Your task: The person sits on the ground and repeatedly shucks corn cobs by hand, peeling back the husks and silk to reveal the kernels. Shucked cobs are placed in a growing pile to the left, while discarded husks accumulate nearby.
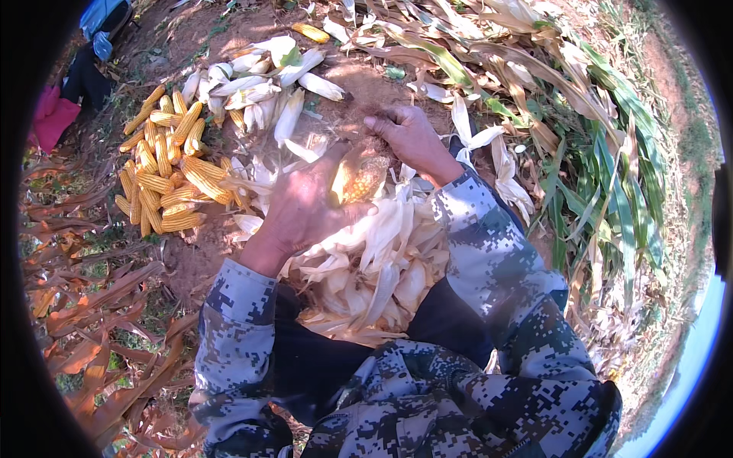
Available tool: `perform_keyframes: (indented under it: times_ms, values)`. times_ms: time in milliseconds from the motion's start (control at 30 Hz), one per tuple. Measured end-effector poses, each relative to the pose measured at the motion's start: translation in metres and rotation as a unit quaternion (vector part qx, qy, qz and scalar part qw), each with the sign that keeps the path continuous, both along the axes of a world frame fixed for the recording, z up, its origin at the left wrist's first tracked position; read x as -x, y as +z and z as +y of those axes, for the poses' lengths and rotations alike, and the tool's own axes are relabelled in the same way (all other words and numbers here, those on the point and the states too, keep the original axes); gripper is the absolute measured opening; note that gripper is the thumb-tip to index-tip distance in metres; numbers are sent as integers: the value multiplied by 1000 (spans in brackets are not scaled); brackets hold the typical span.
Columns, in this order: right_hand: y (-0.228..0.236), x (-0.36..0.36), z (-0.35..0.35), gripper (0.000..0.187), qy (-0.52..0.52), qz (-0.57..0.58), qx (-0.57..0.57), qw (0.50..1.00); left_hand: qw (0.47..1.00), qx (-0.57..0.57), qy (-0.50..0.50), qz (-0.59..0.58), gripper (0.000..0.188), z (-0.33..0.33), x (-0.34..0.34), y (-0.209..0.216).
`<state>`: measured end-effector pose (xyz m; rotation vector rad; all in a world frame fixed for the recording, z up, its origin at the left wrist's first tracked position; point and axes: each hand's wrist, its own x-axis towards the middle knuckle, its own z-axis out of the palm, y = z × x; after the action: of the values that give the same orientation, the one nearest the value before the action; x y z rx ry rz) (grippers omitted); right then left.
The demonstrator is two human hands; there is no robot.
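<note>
Over my lap, my left hand [301, 200] grips a partly husked ear of corn [363, 183]. Yellow kernels show on its bare side, while pale husk still covers the part near my fingers. My right hand [412, 143] is closed just beyond the ear's tip, with brown corn silk [387, 146] in and around its fingers. Its fingertips are partly hidden. Below both hands, a heap of stripped pale husks [374, 267] lies between my legs.
Husked yellow cobs [164, 164] are piled to the left. Beyond them lie several ears in white husks [248, 84] and a lone bare cob [311, 32]. Cut corn stalks [603, 175] spread on the right, dry brown leaves [99, 343] at lower left. A pink cloth [55, 118] is at far left.
</note>
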<state>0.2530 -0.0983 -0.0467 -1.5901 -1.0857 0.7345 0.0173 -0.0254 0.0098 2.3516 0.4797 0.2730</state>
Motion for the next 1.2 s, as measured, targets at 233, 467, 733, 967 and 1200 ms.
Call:
perform_keyframes:
  times_ms: [233, 467, 733, 967, 1200]
  values:
    - [-17, -48, 25, 25, -161, 174, 24, 971, 959, 208, 125, -143, 98, 4, -4, 1]
    - [-56, -80, 39, 28, -179, 280, 50, 942, 917, 217, 262, -207, 85, 25, -12, -15]
    - [-9, -36, 46, 58, -171, 210, 9, 963, 890, 220, 332, -221, 58, 33, -23, -25]
    - [40, 69, 9, 67, 58, 441, -86, 891, 848, 260, 354, -298, 52, 31, -46, -35]
    - [45, 97, 6, 55, -16, 447, -140, 884, 840, 251, 331, -349, 38, 5, -65, -38]
